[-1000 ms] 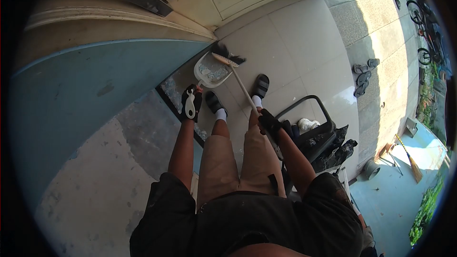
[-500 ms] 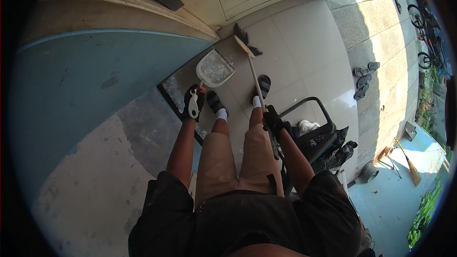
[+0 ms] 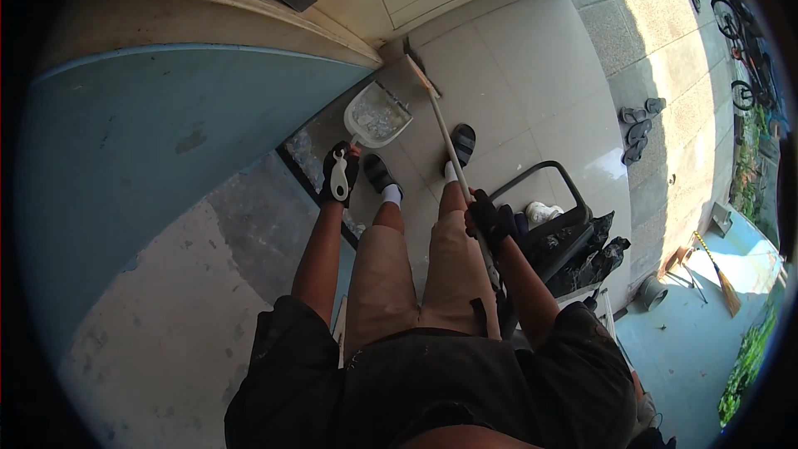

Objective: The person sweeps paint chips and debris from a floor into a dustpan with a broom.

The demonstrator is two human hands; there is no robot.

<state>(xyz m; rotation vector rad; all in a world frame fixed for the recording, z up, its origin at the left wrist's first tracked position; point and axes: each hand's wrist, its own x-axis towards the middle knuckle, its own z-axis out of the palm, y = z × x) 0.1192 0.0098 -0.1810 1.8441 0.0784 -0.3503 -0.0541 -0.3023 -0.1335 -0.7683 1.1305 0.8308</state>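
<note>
My left hand (image 3: pixel 341 173), in a dark fingerless glove, is closed around the handle of a white dustpan (image 3: pixel 378 119). Debris that looks like pale flakes lies in the pan, which rests on the tiled floor close to the blue wall. My right hand (image 3: pixel 489 218), gloved as well, grips the long pale stick of a broom (image 3: pixel 443 126). The broom's head, with dark bristles, touches the floor beyond the dustpan, near the cream door. Both my feet in dark sandals stand just behind the pan and broom.
A black chair-like frame (image 3: pixel 553 175) with black plastic bags (image 3: pixel 603 262) and white shoes (image 3: pixel 542 213) stands by my right leg. Several slippers (image 3: pixel 637 133) lie outside on the paving. A straw broom (image 3: pixel 728 293) and a grey bucket (image 3: pixel 652 292) are farther right. The blue wall (image 3: pixel 199 133) borders my left.
The broom head has shifted left, toward the wall and dustpan, and its bristles look more bunched together. My right hand has moved slightly; the dustpan stays nearly in place.
</note>
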